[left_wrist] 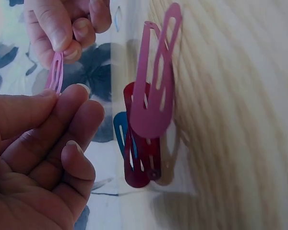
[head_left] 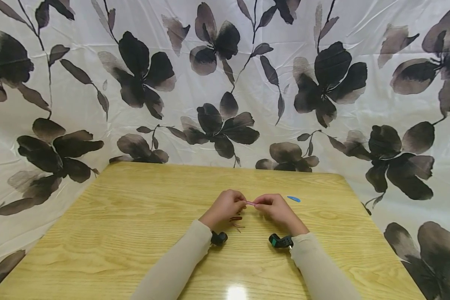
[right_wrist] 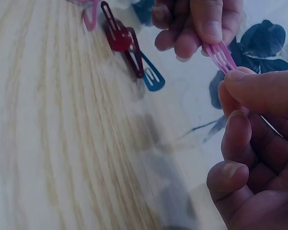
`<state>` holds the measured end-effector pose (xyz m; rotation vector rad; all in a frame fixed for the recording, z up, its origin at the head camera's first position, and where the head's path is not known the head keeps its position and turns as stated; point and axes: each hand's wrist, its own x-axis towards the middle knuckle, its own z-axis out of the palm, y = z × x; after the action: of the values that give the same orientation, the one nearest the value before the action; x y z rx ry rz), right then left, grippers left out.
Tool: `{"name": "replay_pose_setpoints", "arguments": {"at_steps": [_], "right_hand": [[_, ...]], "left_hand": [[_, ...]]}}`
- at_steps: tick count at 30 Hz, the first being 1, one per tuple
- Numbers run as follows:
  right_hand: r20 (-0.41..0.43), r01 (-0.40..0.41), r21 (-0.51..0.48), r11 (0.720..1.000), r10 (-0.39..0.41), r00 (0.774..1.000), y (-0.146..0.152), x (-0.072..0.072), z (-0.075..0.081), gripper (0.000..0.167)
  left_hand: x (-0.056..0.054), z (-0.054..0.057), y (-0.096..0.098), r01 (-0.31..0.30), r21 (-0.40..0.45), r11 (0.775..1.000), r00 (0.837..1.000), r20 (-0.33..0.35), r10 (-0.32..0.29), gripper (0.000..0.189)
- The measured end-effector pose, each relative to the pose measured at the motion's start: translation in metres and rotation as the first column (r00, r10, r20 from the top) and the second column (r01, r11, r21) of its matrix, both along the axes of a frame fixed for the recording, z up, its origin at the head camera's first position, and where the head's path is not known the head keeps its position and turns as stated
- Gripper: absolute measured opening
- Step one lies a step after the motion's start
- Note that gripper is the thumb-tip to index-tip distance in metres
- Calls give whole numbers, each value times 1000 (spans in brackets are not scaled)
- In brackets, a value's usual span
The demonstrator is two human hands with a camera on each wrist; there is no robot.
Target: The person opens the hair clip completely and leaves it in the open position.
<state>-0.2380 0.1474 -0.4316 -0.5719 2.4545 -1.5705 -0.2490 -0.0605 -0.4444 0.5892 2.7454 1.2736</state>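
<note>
A pink snap hair clip (head_left: 251, 203) is held in the air between my two hands. My left hand (head_left: 228, 205) pinches one end between thumb and forefinger, and my right hand (head_left: 276, 208) pinches the other end the same way. Below them on the table lies a second pink hair clip (left_wrist: 152, 112), its frame sprung apart. Dark red hair clips (left_wrist: 137, 178) lie overlapping beside it, with a teal hair clip (right_wrist: 155, 81) partly under them. In the head view my left hand is close beside this small group.
A bright blue hair clip (head_left: 294, 199) lies alone on the wooden table (head_left: 135, 233), just beyond my right hand. Flower-printed cloth (head_left: 225, 83) hangs behind and at the sides of the table. A black wrist camera band (head_left: 281, 241) sits on each wrist.
</note>
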Motion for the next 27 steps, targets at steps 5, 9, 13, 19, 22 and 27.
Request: {"name": "replay_pose_setpoints", "arguments": {"at_steps": [5, 9, 13, 19, 22, 27], "right_hand": [[-15, -18, 7, 1000, 18, 1000, -5, 3, 2, 18], [-18, -22, 21, 1000, 22, 1000, -4, -9, -17, 18], [-20, -26, 25, 999, 26, 999, -5, -16, -29, 17], [-34, -53, 35, 998, 54, 998, -6, -16, -31, 14], [-37, -63, 37, 997, 64, 997, -7, -16, -31, 14], [-32, -81, 35, 996, 82, 996, -7, -15, -31, 14]], "left_hand": [[5, 0, -6, 5, -9, 1000, 1000, -21, -5, 20], [7, -2, -10, 17, 31, 999, 1000, 19, -17, 22], [9, -4, -13, 22, 51, 998, 999, 30, -23, 23], [15, -4, -17, 23, 116, 993, 995, 94, -34, 25], [17, -3, -18, 28, 163, 986, 989, 136, -51, 25], [17, -3, -17, 36, 153, 988, 991, 124, -55, 25]]}}
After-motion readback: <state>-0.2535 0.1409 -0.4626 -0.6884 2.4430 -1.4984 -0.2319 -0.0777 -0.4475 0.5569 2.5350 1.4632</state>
